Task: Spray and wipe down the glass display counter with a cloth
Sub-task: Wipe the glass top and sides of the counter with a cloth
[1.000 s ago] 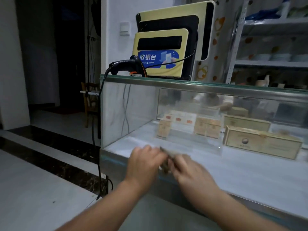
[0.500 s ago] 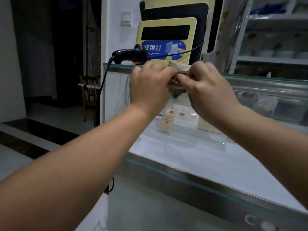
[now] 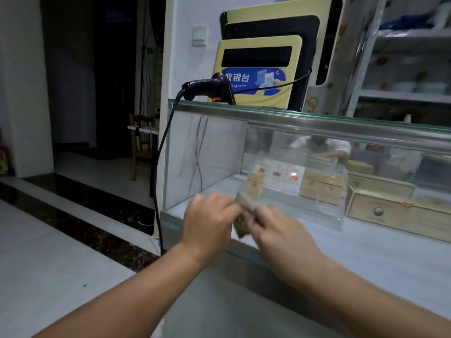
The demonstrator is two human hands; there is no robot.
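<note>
Glass on the front of the counter (image 3: pixel 207 154) is being rubbed near its bottom edge. The left hand (image 3: pixel 208 224) and right hand (image 3: pixel 280 232) are close together with the bunched cloth (image 3: pixel 244 215) between them. Both hands have their fingers curled in on the cloth and seem to grip it from either side, though motion blur hides just how the fingertips lie. Half a second ago the same two-handed hold was up at the top rim, just beside the scanner (image 3: pixel 207 86). Now it has come down the pane to the lower frame, much where it was a second ago. That reads as up-and-down wiping strokes over the left end of the front glass, so the wiping is under way here. The pane farther right, in front of the boxes (image 3: pixel 319 189), probably remains to be done. No spray bottle shows, so I cannot tell whether spraying is finished.
</note>
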